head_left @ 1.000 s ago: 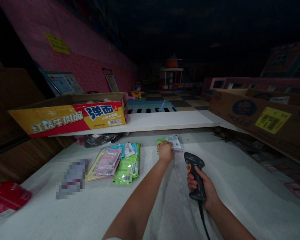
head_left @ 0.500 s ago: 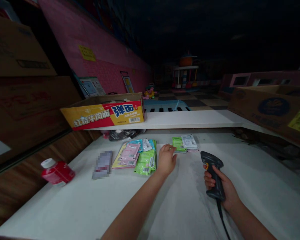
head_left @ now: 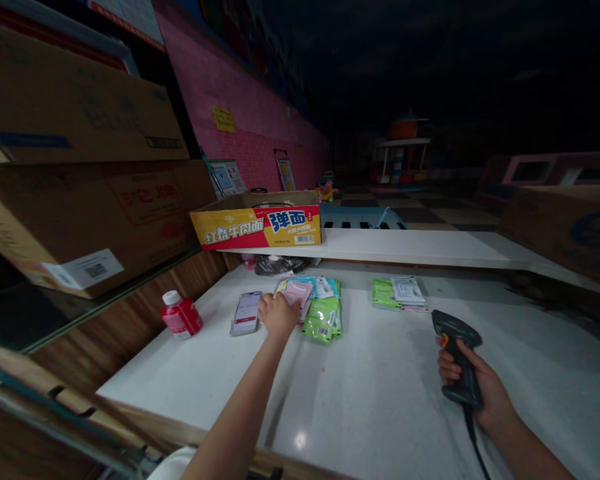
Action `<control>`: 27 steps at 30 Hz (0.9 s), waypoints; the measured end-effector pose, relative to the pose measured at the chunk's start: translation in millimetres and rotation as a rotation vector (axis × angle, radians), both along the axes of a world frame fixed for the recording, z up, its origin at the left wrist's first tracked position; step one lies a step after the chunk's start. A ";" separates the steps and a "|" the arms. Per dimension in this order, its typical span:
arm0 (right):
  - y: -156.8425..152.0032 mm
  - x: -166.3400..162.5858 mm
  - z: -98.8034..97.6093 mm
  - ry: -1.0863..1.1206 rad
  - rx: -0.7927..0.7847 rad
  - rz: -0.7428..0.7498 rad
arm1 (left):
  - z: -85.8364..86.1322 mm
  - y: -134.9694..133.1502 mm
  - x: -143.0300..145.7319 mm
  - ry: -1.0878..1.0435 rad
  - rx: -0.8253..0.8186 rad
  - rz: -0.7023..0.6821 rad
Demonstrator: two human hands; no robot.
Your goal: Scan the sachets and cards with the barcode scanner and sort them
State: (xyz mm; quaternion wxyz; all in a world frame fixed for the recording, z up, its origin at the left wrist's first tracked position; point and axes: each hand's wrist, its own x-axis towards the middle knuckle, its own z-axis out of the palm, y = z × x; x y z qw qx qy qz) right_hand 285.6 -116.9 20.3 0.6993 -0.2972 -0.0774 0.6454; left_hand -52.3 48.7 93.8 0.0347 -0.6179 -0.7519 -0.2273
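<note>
My right hand (head_left: 475, 387) is wrapped around the grip of a black barcode scanner (head_left: 457, 357), its cord trailing down towards the front. On the left, my left hand (head_left: 279, 315) reaches over the near left edge of a pile of packets, fingers bent but apart. Pink packets (head_left: 299, 292) lie beside its thumb; whether the fingertips touch them I cannot tell. Green packets (head_left: 323, 319) and blue ones make up the rest of that pile. Just left of the hand lies a phone (head_left: 247, 313). A smaller group of green and white packets (head_left: 399, 293) lies farther right.
A red bottle with a white cap (head_left: 181, 315) stands at the left of the white counter (head_left: 350, 387). A yellow-red carton (head_left: 260, 228) sits on the raised shelf (head_left: 410, 245) behind. Cardboard boxes (head_left: 90, 213) are stacked at left; another box (head_left: 570, 220) is at right.
My left hand has moved left, from beside the smaller packet group to the left side of the larger pile. My right hand still holds the scanner. The view has turned left.
</note>
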 end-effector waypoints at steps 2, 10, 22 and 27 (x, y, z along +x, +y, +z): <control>-0.5 -0.9 -0.3 -0.002 -0.002 0.004 | 2.2 2.5 -3.4 -0.021 -0.050 -0.006; -1.5 -3.1 1.1 -0.023 0.007 -0.004 | 15.1 9.7 -14.1 -0.224 0.046 -0.230; -5.6 -25.4 8.1 -0.542 -0.055 0.072 | -54.9 -43.8 7.9 -1.603 0.143 -0.496; -10.2 -66.6 25.8 -0.790 -0.058 0.196 | -75.9 -46.5 9.5 -1.553 0.249 -0.557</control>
